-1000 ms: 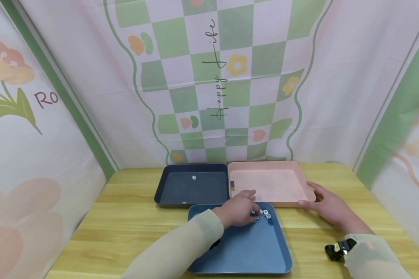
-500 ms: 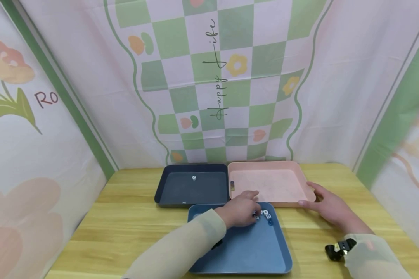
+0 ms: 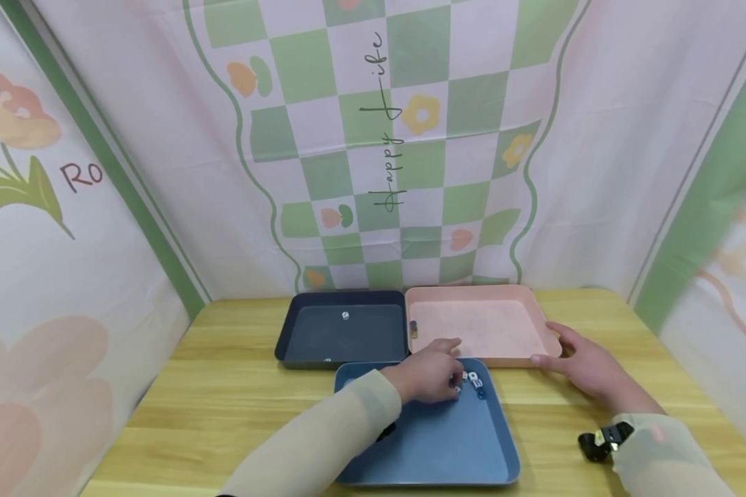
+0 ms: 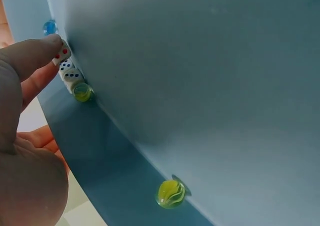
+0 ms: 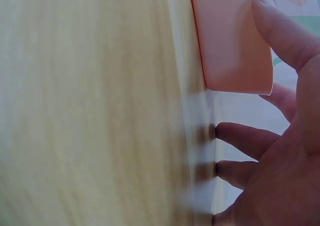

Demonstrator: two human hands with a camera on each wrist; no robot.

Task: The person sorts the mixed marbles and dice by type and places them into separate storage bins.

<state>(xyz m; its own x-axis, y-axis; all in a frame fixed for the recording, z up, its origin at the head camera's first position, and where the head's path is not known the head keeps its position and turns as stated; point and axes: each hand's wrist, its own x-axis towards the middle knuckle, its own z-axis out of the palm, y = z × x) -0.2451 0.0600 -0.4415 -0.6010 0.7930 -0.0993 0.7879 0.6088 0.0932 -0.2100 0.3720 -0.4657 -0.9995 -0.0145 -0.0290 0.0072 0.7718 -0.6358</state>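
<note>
My left hand (image 3: pixel 432 373) reaches over the far edge of the blue tray (image 3: pixel 441 442). In the left wrist view its thumb and a finger pinch a white die (image 4: pixel 63 53) with red dots, close to the tray wall. Beside it are white dice (image 4: pixel 72 76) with dark dots, a blue marble (image 4: pixel 49 27) and a yellow-green marble (image 4: pixel 82 92). Another yellow-swirled marble (image 4: pixel 170 193) lies apart along the same wall. My right hand (image 3: pixel 587 366) holds the near right corner of the pink tray (image 3: pixel 485 321) between thumb and index finger, its other fingers spread by the table.
A dark navy tray (image 3: pixel 373 338) stands left of the pink one, with a white die (image 3: pixel 345 315) inside. Small marbles (image 3: pixel 413 329) sit at the pink tray's left wall. The wooden table (image 3: pixel 224 386) meets a patterned curtain (image 3: pixel 423 172) behind.
My left hand has shifted slightly to the right, and its fingertips have closed in at the dice, covering more of them. The right hand stays at the pink tray's corner.
</note>
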